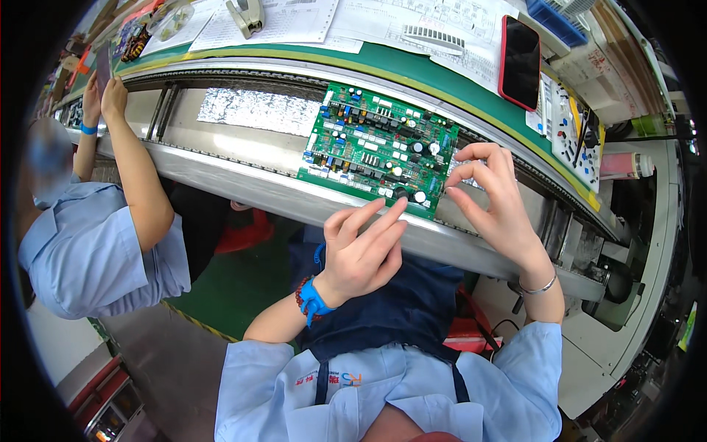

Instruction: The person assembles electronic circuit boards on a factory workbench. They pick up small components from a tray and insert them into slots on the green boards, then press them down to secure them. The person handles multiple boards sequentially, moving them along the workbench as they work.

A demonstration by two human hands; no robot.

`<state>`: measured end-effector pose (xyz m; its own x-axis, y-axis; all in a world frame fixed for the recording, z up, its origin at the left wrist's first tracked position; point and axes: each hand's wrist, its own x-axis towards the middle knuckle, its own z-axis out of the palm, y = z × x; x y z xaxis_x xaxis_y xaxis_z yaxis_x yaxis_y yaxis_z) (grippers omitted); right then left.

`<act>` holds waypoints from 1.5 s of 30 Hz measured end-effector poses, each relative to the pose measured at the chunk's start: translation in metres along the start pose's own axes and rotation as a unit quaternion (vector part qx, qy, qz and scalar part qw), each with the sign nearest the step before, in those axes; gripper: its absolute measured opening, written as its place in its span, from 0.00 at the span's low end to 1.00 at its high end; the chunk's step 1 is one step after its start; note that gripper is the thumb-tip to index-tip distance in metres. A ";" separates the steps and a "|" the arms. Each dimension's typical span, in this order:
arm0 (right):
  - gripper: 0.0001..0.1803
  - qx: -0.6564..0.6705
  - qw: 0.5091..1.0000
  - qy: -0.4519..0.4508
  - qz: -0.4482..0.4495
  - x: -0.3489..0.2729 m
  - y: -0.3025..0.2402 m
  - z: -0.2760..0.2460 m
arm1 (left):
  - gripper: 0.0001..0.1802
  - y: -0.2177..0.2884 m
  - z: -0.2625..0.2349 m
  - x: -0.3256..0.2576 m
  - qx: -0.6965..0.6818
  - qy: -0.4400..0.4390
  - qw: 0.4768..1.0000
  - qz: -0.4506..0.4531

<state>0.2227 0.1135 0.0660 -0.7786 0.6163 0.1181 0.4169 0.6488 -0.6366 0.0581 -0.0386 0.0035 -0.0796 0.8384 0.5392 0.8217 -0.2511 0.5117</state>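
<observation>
A green circuit board (368, 151) crowded with small parts lies across the rails of a metal conveyor in front of me. On its near edge, the fingertips of my left hand (363, 247) rest beside a black round capacitor (401, 193); the fingers are stretched out and hold nothing I can see. My right hand (493, 197) is at the board's right end, with thumb and index finger brought close together at the edge. Whatever may be between those two fingertips is too small to make out.
Behind the conveyor, a green bench (390, 66) carries paper sheets (283, 22), a white component strip (434, 38), a red-edged phone (520, 62) and a tray of small parts (578, 140). A silvery sheet (254, 109) lies left of the board. At left, another person (103, 243) handles a flat dark object.
</observation>
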 end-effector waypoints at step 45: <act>0.04 0.125 0.978 0.167 0.006 -0.002 0.051 0.013 | 0.18 0.007 0.032 0.011 0.039 0.031 0.998 0.046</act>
<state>0.2393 0.1391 0.0234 -0.5608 0.7617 0.3245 0.2659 0.5368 -0.8007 0.0812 -0.0158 -0.0088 -0.0347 0.7821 0.6222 0.8686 -0.2843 0.4059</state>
